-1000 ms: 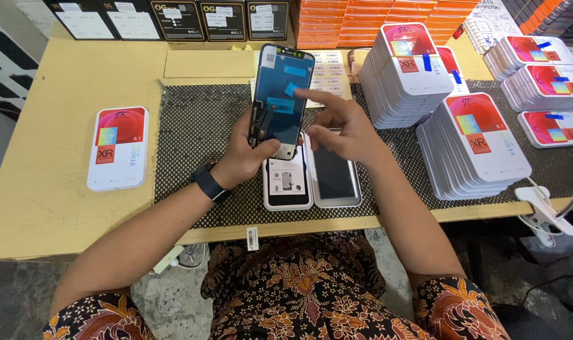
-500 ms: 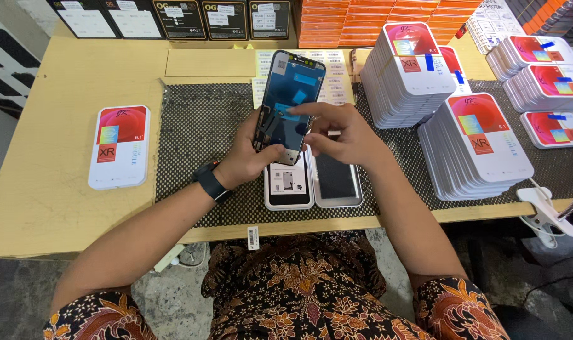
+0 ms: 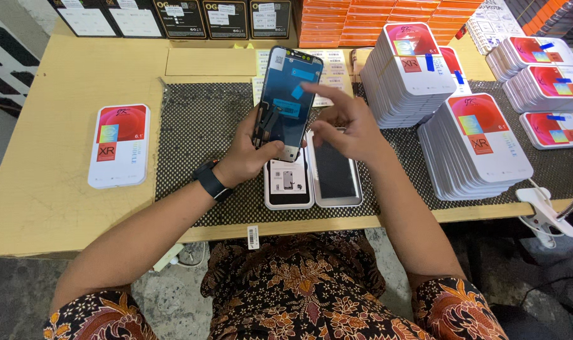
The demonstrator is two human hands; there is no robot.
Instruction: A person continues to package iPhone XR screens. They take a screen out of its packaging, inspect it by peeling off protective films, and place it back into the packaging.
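I'm inspecting: left hand (image 3: pixel 245 154) is gripping the phone screen panel (image 3: pixel 287 101); right hand (image 3: pixel 343 126), grip loose and empty, is fingering it; seating it in the open case (image 3: pixel 313 182) needs care.

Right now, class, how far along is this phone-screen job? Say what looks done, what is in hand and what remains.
Done: white case lies open. In hand: left hand holds the phone screen upright; right hand fingers its blue tabs. Left: stacked cases unopened.

Phone screen panel (image 3: pixel 287 101) upright above open case (image 3: pixel 313 171) on mesh mat (image 3: pixel 198 145), between left hand (image 3: pixel 248 151) and right hand (image 3: pixel 346 126). Single boxed case (image 3: pixel 118 146) left of mat. Stacked cases (image 3: pixel 472 148) at right. Cartons (image 3: pixel 173 16) behind.
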